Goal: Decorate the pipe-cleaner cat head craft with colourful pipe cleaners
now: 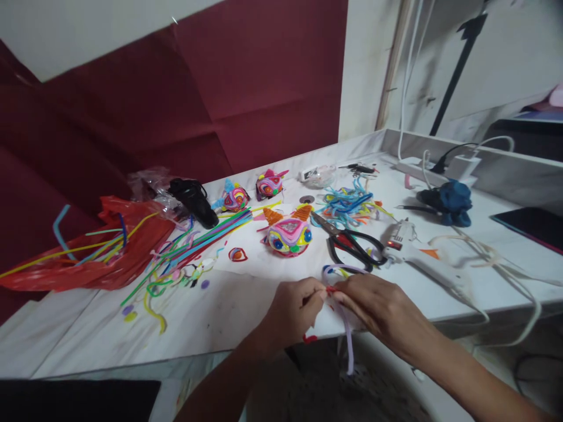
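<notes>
Just above the table's front edge, my left hand [299, 303] and my right hand [380, 302] meet, fingertips pinched. Between them shows a short red pipe cleaner [331, 289], gripped from both sides. A lilac pipe cleaner [349, 346] curves by my right fingers and hangs below the edge; whether those fingers hold it too, I cannot tell. Beyond the hands sits a pipe-cleaner animal head [288, 234] with orange ears and blue eyes. Black-handled scissors [352, 243] lie close to my right hand. A small red-rimmed eye-shaped piece [238, 255] rests farther left.
Two similar heads, one blue-eared [235, 198] and one pink-topped [270, 184], stand at the back. A red plastic bag [141, 246] and several loose pipe cleaners [211, 234] lie left. Right are a blue pipe-cleaner heap [347, 202], a glue gun [440, 272] with its cable and a phone [532, 225].
</notes>
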`<action>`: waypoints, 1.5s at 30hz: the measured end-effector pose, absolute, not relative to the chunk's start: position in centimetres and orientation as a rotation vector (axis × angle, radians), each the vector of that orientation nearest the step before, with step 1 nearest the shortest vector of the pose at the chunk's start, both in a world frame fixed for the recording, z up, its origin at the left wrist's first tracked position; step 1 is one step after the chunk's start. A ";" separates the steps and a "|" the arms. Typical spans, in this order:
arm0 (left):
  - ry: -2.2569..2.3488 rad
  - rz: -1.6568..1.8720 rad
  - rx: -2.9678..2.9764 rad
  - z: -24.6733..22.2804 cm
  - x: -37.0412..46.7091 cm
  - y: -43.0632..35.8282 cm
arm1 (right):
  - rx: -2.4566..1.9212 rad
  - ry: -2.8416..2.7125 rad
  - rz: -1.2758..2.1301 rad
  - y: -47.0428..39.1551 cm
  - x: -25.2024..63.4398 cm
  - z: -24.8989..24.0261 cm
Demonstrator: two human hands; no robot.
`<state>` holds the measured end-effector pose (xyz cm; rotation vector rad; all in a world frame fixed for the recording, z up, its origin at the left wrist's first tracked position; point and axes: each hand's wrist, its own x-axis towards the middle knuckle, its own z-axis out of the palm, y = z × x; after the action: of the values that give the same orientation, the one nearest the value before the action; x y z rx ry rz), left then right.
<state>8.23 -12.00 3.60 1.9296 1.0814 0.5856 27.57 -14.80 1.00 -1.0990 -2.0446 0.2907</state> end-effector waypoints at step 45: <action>1.012 0.544 2.620 2.7 3.9 -11.6 | -0.988 -1.506 2.069 -15.2 28.8 1.9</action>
<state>3.89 -11.55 2.70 2.6199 1.0125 0.5437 28.79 -15.20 1.89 -0.9883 -1.5057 2.0686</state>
